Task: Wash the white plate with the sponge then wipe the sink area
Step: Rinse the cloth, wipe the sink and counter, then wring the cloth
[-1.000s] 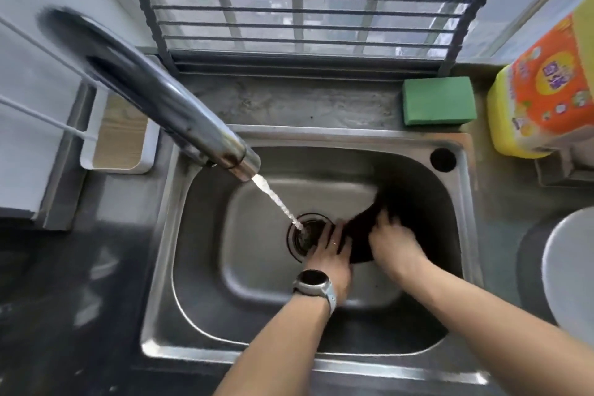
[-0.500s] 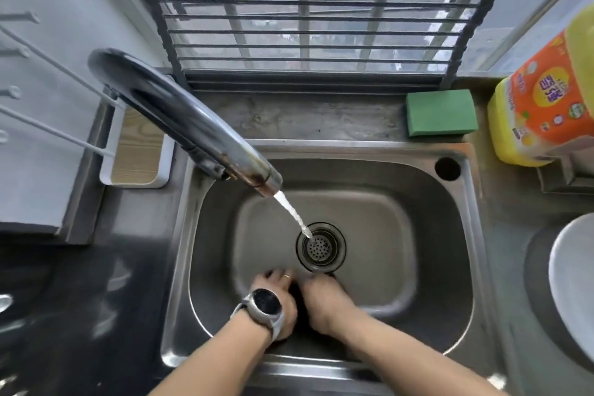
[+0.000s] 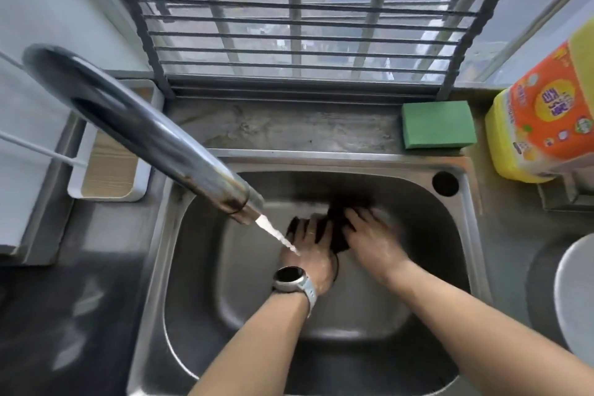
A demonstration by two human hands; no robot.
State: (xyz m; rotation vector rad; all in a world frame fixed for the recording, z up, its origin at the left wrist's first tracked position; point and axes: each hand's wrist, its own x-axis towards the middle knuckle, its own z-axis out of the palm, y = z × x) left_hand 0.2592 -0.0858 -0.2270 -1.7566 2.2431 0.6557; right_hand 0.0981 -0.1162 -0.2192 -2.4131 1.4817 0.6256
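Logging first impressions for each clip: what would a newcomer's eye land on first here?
First, the two hands in the middle of the steel sink: the left hand, with a watch, and the right hand both press a dark cloth against the basin floor. Next, the big tap slanting in from the left, its water falling onto the left hand. Then the green sponge on the ledge behind and the yellow bottle at right.

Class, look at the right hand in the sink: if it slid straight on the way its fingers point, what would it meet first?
The right hand already presses the dark cloth; beyond that, probably the sink's back wall, though depth is unclear.
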